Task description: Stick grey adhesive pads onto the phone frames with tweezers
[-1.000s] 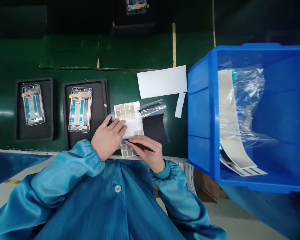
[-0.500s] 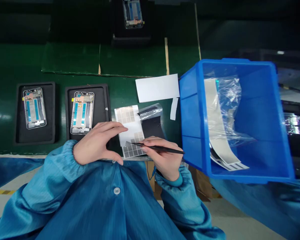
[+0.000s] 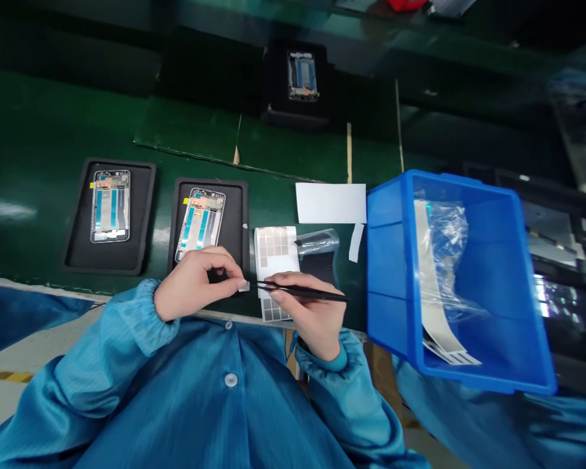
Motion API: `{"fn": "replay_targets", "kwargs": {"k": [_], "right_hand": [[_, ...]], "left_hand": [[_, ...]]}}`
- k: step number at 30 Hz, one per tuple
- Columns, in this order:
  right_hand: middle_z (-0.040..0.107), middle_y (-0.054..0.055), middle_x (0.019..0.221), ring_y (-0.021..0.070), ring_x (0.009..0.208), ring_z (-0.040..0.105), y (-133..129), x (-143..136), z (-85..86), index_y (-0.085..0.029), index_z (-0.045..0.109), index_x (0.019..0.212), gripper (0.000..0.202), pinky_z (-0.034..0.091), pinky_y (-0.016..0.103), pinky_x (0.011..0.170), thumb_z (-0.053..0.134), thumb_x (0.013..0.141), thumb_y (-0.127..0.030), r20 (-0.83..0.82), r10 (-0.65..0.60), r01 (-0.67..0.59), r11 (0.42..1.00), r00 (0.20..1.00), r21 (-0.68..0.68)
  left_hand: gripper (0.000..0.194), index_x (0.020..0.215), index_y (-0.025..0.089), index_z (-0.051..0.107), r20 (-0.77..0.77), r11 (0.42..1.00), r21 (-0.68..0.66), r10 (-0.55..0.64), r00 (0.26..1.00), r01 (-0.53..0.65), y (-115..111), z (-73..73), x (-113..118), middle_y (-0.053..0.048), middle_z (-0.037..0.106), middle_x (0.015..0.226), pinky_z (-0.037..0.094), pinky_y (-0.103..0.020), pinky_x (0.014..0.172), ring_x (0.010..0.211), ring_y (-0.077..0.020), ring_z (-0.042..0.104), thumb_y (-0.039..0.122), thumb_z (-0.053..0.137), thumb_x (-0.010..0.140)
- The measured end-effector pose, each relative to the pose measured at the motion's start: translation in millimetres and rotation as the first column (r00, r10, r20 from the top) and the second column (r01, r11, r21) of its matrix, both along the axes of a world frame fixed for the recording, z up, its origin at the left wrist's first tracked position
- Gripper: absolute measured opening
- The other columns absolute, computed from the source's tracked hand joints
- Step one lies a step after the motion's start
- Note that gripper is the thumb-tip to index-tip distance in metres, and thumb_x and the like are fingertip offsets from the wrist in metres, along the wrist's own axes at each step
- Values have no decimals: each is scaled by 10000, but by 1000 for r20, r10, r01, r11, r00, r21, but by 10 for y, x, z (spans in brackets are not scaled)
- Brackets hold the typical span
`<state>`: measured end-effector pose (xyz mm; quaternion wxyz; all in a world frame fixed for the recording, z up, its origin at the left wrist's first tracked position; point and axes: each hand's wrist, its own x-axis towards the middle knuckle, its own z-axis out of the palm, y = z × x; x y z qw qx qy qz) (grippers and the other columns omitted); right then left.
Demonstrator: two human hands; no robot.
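Between the thumb and forefinger of my left hand (image 3: 202,280) is a small pale sticker (image 3: 245,286). My right hand (image 3: 312,309) grips black tweezers (image 3: 307,292), whose tips point left and lie close to the sticker; whether they touch it I cannot tell. Under the tweezers lies a white sheet of square stickers (image 3: 273,262), partly covered by my right hand. Behind my left hand, an opened phone (image 3: 202,218) rests tilted in a black tray (image 3: 234,228), its lower end close to my fingers.
A second opened phone (image 3: 110,207) lies in another black tray (image 3: 75,244) at left; a third phone (image 3: 303,77) sits farther back. A blue bin (image 3: 390,260) holding strips and clear plastic stands at right. Near it lie white paper (image 3: 331,203) and a black sheet in film (image 3: 318,264).
My left hand has closed its fingers on a small sticker. The tweezers have come off the sticker sheet, leftward toward that hand. The whole view has shifted.
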<state>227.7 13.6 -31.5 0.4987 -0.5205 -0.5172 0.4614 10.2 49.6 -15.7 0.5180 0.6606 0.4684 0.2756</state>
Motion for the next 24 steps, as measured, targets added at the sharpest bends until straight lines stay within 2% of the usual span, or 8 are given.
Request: {"fn": "replay_targets", "kwargs": {"k": [4, 8, 11, 12, 14, 16, 19, 24], "right_hand": [[791, 40, 802, 235, 730, 765, 43, -130, 21, -241, 773, 805, 109, 661, 356, 690, 851, 734, -268, 31, 41, -40, 999, 999, -16], [788, 35, 790, 224, 723, 758, 46, -207, -5, -245, 773, 795, 99, 649, 349, 707, 850, 733, -231, 54, 49, -50, 999, 997, 7], [785, 34, 801, 220, 727, 757, 56, -221, -73, -247, 773, 810, 98, 646, 337, 687, 843, 745, -226, 50, 7, -7, 1000, 999, 4], [785, 36, 808, 221, 726, 758, 71, -223, -102, -244, 773, 814, 96, 648, 336, 679, 842, 748, -234, 45, -16, 16, 1000, 999, -4], [784, 41, 815, 222, 716, 760, 131, -235, -156, -236, 771, 818, 105, 652, 337, 669, 846, 746, -251, 35, -53, 54, 998, 998, -25], [781, 41, 800, 217, 693, 757, 231, -272, -198, -225, 769, 820, 126, 652, 334, 659, 855, 736, -264, 33, -82, 83, 996, 996, -38], [770, 38, 758, 199, 649, 743, 435, -384, -230, -208, 765, 830, 143, 640, 315, 627, 849, 742, -282, 44, -98, 100, 993, 994, -59], [752, 33, 713, 184, 627, 726, 752, -616, -285, -185, 750, 830, 185, 630, 304, 628, 846, 736, -311, 54, -36, 43, 990, 998, -135]], "left_hand": [[87, 775, 186, 722, 21, 1000, 21, 1, 1000, -1, -13, -15, -107, -16, 682, 794, 495, -269, 723, 764, -134, 624, 240, 695, 837], [90, 820, 195, 724, 26, 999, 52, 13, 1000, -14, -24, -41, -222, -16, 695, 818, 507, -269, 721, 772, -138, 630, 261, 679, 861], [163, 1004, 209, 708, -130, 979, 195, 93, 987, -67, -31, -125, -374, -33, 721, 994, 514, -308, 784, 873, -165, 641, 301, 691, 870], [216, 1058, 210, 692, -240, 960, 275, 117, 964, -48, -32, -169, -432, -45, 718, 1056, 505, -344, 829, 936, -192, 636, 304, 703, 864], [262, 1092, 198, 675, -473, 910, 408, 144, 869, 71, -30, -269, -537, -74, 703, 1122, 467, -421, 892, 1039, -253, 605, 286, 722, 850], [226, 1064, 181, 675, -620, 865, 459, 146, 771, 205, -30, -363, -600, -88, 697, 1102, 439, -455, 901, 1049, -278, 584, 265, 713, 858], [154, 1013, 169, 674, -659, 821, 495, 142, 738, 285, -58, -451, -585, -75, 691, 1022, 423, -446, 915, 997, -257, 575, 272, 665, 900], [157, 965, 168, 670, -621, 808, 508, 105, 777, 297, -179, -476, -400, -51, 681, 936, 418, -409, 887, 921, -226, 561, 310, 676, 898]]}}
